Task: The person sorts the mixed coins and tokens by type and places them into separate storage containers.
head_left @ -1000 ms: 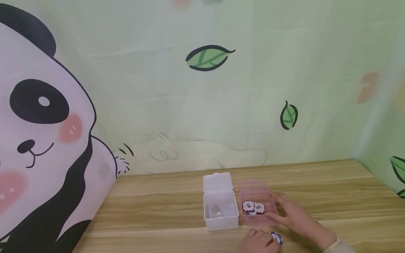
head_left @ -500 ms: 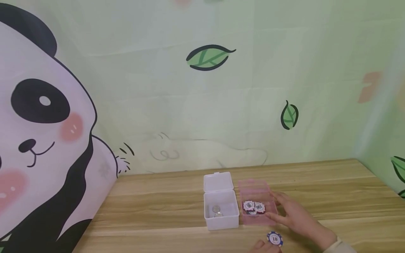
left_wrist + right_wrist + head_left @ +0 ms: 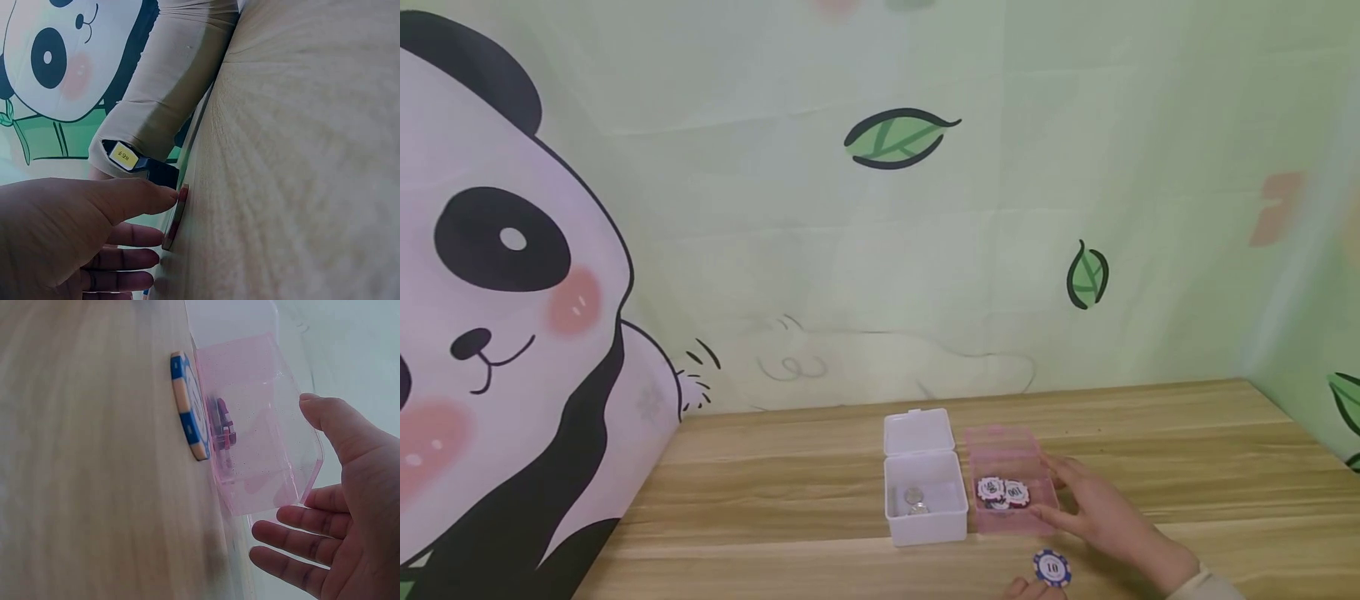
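My right hand [image 3: 1101, 512] grips the right side of a translucent pink box [image 3: 992, 525], thumb at the near corner and index finger farther back. Several poker chips [image 3: 1017, 493] lie inside it; its lid is raised at the back. In front of the box rests a blue-and-white poker chip [image 3: 1052, 568] marked 10. Only some fingers of my left hand [image 3: 1036, 590] show at the head view's bottom edge. In the left wrist view, its fairly straight thumb and fingers hover right at the upper side of a red-edged poker chip [image 3: 176, 219] lying on the table.
A white box [image 3: 927, 527] with its lid open stands just left of the pink one, a few coins [image 3: 913, 497] inside. The wooden table [image 3: 760, 492] meets a green printed backdrop [image 3: 715, 208] with a large panda on the left.
My left hand has drawn back toward the bottom edge, uncovering the blue chip marked 10. My right hand and both boxes stay in place.
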`<act>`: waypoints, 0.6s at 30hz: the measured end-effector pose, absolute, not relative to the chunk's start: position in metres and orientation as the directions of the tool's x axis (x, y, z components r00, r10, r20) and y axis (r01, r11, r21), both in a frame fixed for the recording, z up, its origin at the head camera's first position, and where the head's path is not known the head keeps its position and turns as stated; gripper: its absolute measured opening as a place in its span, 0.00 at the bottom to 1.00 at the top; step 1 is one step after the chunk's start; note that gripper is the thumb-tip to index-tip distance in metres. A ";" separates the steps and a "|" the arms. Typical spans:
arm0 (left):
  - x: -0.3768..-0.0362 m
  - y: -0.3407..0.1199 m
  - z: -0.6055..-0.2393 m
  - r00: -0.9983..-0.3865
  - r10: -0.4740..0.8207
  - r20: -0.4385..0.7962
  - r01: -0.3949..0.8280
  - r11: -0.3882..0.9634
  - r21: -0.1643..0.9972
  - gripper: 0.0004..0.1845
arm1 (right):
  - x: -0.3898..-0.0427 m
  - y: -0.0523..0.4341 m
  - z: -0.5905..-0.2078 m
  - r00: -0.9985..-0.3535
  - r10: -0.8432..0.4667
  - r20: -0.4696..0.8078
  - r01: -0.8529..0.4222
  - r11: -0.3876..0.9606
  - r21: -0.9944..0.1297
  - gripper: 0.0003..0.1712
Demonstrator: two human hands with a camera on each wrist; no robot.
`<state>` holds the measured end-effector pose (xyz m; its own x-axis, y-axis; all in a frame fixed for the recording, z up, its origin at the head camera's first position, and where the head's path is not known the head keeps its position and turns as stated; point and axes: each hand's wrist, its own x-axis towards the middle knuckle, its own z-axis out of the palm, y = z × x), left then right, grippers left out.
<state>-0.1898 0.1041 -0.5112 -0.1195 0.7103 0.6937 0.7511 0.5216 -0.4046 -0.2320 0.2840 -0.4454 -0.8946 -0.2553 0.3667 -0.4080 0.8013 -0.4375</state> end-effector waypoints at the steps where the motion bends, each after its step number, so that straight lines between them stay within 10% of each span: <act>1: -0.191 0.104 -0.512 -0.103 0.708 0.699 0.743 0.522 -0.419 0.10 | -0.232 0.284 -0.446 -0.894 -0.255 0.368 -0.408 0.802 -0.436 0.43; 18: -0.186 0.096 -0.507 -0.125 0.783 0.609 0.799 0.443 -0.406 0.08 | -0.232 0.284 -0.444 -0.906 -0.248 0.344 -0.389 0.809 -0.440 0.43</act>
<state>-0.1855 0.0960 -0.5069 -0.1254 0.7834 0.6087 0.7993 0.4432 -0.4058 -0.2318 0.2840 -0.4440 -0.9056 -0.2480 0.3442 -0.3890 0.8092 -0.4404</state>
